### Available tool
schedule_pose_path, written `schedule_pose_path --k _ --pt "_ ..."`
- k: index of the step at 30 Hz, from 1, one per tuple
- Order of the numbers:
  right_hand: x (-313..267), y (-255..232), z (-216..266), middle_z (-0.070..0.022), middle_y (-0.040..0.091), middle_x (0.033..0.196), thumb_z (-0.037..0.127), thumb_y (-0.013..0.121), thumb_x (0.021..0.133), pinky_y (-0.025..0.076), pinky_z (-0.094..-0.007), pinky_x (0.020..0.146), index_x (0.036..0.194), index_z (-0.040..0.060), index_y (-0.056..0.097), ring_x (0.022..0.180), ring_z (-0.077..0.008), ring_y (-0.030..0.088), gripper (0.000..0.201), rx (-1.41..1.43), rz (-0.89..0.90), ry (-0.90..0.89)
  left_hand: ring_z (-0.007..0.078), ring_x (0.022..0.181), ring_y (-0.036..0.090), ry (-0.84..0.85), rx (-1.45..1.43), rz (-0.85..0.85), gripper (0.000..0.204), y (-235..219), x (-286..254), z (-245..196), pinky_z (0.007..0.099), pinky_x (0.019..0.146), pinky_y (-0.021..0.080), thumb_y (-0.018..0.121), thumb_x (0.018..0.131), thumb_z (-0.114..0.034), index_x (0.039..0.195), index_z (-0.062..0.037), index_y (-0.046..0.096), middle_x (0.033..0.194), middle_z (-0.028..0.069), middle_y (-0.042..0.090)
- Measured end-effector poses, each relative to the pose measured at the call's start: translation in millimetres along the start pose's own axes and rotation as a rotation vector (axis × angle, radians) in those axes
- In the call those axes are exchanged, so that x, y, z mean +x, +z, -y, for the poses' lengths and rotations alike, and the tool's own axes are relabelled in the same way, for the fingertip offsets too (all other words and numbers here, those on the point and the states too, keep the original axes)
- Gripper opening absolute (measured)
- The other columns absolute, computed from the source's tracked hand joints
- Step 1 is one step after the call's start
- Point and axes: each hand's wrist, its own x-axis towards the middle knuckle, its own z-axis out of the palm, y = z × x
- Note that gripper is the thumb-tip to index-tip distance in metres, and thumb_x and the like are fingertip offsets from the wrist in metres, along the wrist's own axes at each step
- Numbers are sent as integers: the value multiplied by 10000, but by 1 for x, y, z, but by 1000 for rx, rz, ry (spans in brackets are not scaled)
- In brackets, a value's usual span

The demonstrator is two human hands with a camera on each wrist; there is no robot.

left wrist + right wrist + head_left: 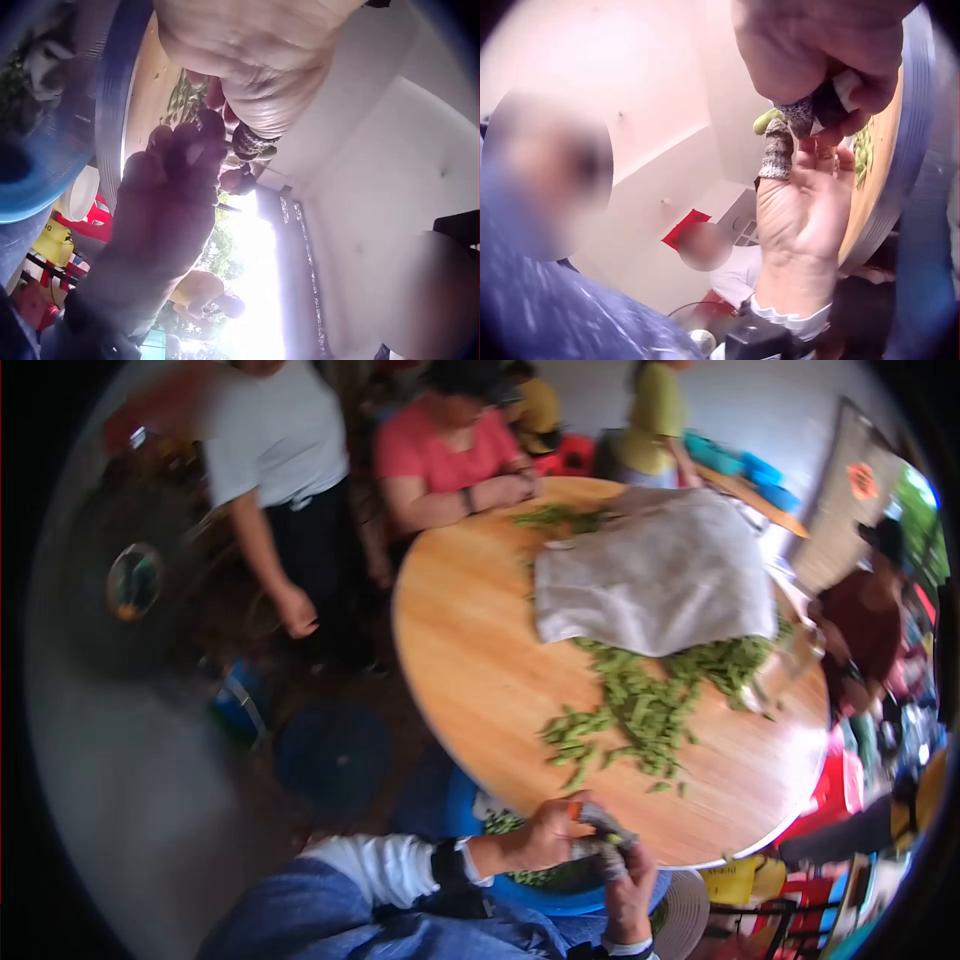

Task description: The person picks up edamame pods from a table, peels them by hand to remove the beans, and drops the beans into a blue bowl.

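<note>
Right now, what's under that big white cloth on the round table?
Green pods spill out from under the white cloth onto the round table. Whatever else it covers is hidden.

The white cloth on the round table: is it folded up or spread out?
Spread out: the white cloth lies loosely opened over the green pods on the round table.

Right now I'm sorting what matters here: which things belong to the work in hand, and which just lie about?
In use: left hand and right hand pinching a green pod; blue basin; pod pile.
Lying about: white cloth; round table; blue stool.
</note>
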Motion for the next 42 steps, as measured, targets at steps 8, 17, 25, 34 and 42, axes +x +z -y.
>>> schedule_pose_path --k 8,17,25,34,42 --pt "10 -44 -29 -52 596 896 77 538 819 423 -205 681 1012 9 552 745 -86 534 204 -353 -111 -227 276 678 571 -178 784 -770 263 -111 -117 16 327 596 469 572 708 -82 961 -21 537 815 150 582" --pt "8 0 21 -123 567 1004 144 494 858 453 -278 755 1053 -40 528 880 -168 537 271 -527 -49 -130 268 640 571 -1911 1061 -754 216 -239 -510 37 377 584 448 474 737 -188 678 -22 600 696 143 587" --pt "14 -14 -11 -95 585 865 3 577 756 456 -271 700 955 -4 571 786 -169 562 199 -720 -82 -228 180 562 552 -1253 753 -1167 133 -253 -392 71 300 484 421 493 729 -46 814 -13 591 660 127 574" --pt "11 0 28 -100 546 832 27 582 567 465 -347 622 963 31 567 749 -256 537 396 -1195 327 -740 79 560 534 -836 -240 213 292 -67 -50 -19 187 472 423 387 878 -251 898 -5 542 749 98 609" --pt "-11 -9 23 -88 565 873 27 580 703 453 -324 708 999 7 544 776 -224 554 299 -899 106 -447 40 490 449 -871 -427 391 114 -11 -14 -19 163 431 354 441 831 -112 838 -43 531 585 5 520"
